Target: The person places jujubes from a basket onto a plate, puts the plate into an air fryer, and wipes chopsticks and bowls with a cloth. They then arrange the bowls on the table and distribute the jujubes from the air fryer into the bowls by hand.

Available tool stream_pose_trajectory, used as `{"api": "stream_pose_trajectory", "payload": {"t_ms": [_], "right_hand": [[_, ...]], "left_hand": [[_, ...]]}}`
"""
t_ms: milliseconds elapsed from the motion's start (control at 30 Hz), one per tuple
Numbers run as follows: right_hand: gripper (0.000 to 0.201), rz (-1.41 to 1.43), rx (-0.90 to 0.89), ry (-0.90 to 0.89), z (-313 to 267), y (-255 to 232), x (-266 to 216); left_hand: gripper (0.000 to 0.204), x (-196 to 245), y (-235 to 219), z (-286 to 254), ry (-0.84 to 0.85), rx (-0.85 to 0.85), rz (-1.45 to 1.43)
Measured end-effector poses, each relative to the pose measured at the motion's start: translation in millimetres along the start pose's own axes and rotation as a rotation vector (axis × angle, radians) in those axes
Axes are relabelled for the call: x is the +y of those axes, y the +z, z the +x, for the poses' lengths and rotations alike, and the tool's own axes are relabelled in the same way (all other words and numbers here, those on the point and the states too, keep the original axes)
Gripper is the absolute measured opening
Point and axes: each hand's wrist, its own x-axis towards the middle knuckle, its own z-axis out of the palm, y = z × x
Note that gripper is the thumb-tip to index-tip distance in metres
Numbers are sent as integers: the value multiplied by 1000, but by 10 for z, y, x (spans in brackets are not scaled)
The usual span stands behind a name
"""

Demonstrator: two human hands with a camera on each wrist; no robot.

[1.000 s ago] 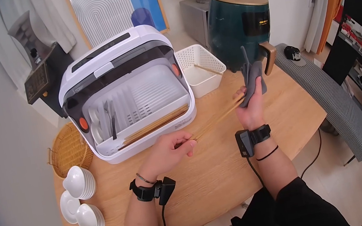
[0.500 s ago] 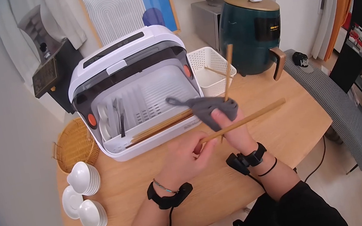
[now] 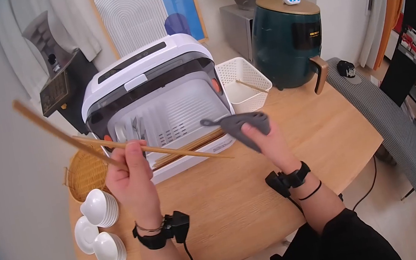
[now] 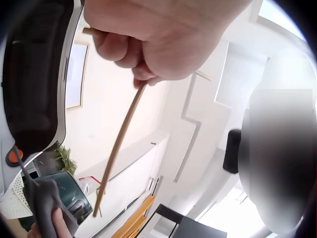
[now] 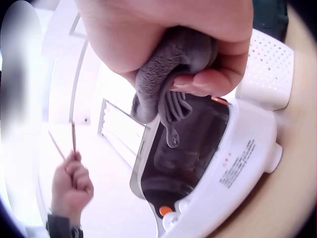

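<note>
My left hand (image 3: 134, 185) is raised in front of the white dish box's left side and grips a pair of wooden chopsticks (image 3: 184, 152). They spread apart, one pointing up to the left, the other crossing toward the right. In the left wrist view a chopstick (image 4: 119, 144) sticks out below the curled fingers. My right hand (image 3: 273, 146) holds a folded grey cloth (image 3: 246, 126) with a hanging loop, off the box's front right corner. From the right wrist the cloth (image 5: 161, 74) is bunched between thumb and fingers.
The dish box (image 3: 171, 172) has its lid raised, with chopsticks along its front and cutlery at left. A white perforated basket (image 3: 250, 103) holding a chopstick, and a green air fryer (image 3: 283, 50), stand right. White bowls (image 3: 102, 207), a saucer (image 3: 86, 235) and a wicker basket (image 3: 88, 176) are left.
The chopsticks were between both hands, against the cloth half a second ago. My left hand has drawn them away left and upward. My right hand keeps the cloth.
</note>
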Motion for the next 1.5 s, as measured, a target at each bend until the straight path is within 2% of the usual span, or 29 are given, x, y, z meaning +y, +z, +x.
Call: {"api": "stream_pose_trajectory", "payload": {"t_ms": [33,100,133,167,233,300,367,400,433,500,633,700,767,800,833,900,933,1000,1100,1133,1267,1367,1433,1467,1500], "right_hand": [[39,1,3,-5,-4,-80,-28],[45,540,-220,103,-31,-165,-100],[49,607,-329,113,-85,-138,-123],[49,605,-338,116,-139,-89,-151],[49,662,-565,51,-243,18,-223],[49,635,-617,59,-227,-45,-150],[44,68,-418,-142,-205,-67,-185],[40,120,-433,-60,-188,-98,-221],[40,120,-431,-61,-182,-121,-199],[39,347,-580,76,-179,-155,-126],[43,264,-612,76,-289,-28,-146],[54,387,-257,21,-304,-80,-163],[60,509,-199,-109,-111,-317,-82],[56,691,-134,-112,-6,-428,16],[47,762,-114,-165,55,-461,-128],[44,692,115,-59,150,-571,-130],[44,692,117,-59,198,-599,-72],[51,698,115,229,262,-654,63],[55,739,121,239,266,-517,99],[58,735,48,192,260,-506,103],[59,745,33,114,217,-418,17],[58,722,94,63,201,-429,4],[54,538,-27,9,229,-533,101],[54,538,-29,9,218,-508,102],[52,565,-4,17,196,-470,113]], "left_hand": [[20,-10,7,17,4,-3,-2],[23,-93,-5,39,-182,-79,-9],[23,-179,56,13,-226,-114,72],[23,-282,136,-21,-225,-104,73],[24,-448,285,-90,-281,-185,58],[24,-480,354,-120,-264,-177,7],[25,-467,359,-123,-249,-172,-41],[25,-433,318,-102,-270,-147,-41],[25,-414,289,-85,-292,-123,-41],[25,-447,275,-73,-311,-122,-69],[26,-496,287,-77,-367,-128,-71],[25,-450,318,-87,-313,-155,-35],[25,-388,323,-78,-254,-175,-3],[24,-352,313,-78,-259,-199,-3],[24,-333,301,-79,-265,-223,-2],[22,-372,287,-75,-259,-251,-11],[21,-386,288,-73,-253,-283,-20],[23,-377,285,-70,-287,-301,18],[26,-390,290,-75,-323,-341,68],[26,-397,288,-75,-326,-365,80],[27,-405,267,-72,-342,-396,73],[26,-414,261,-80,-340,-403,52],[22,-397,267,-82,-436,-469,72],[22,-414,266,-94,-435,-468,73],[20,-447,260,-121,-395,-618,191]]}}
